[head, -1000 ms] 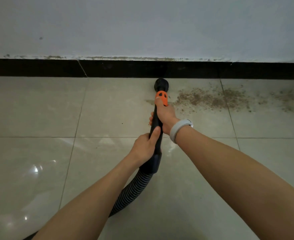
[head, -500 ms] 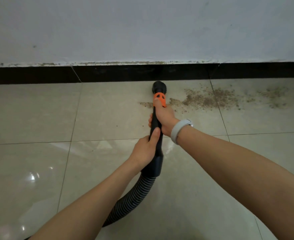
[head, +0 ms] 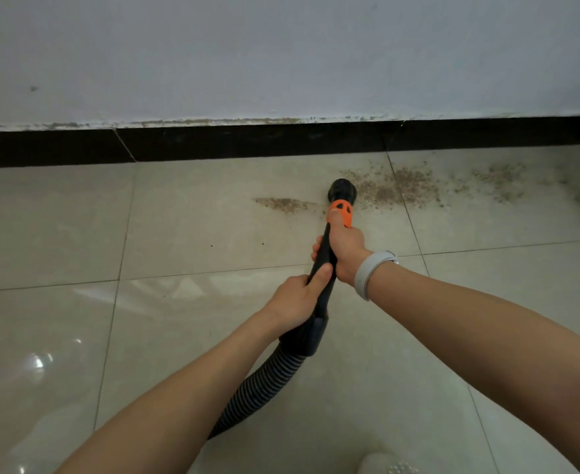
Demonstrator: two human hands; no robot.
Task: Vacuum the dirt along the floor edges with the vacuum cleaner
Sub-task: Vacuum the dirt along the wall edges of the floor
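- We held the vacuum wand (head: 321,268) in both hands: our right hand (head: 345,246) was wrapped round it just behind the orange collar (head: 340,211), with the forefinger laid along that collar, and our left hand (head: 297,299) was curled round it lower down, thumb pressed along the black tube.
- The round black nozzle (head: 342,190) sat on the tile, a little way off the black skirting (head: 247,140), at the near edge of the dirt.
- Over the last second the nozzle had come away from the foot of the skirting and moved right along the wall — it now touched the left end of the main dirt patch (head: 401,188).
- A thin streak of dirt (head: 283,204) lay left of the nozzle, apart from the main patch; we judged it had been missed.
- More grit (head: 497,179) trailed off to the right beyond the tile joint, so most of the job was, by our reckoning, not yet done.
- The ribbed hose (head: 257,391) curved back from the wand under our left forearm — slack enough, it seemed, for a further sweep right.
- We judged the streak would need a return pass.
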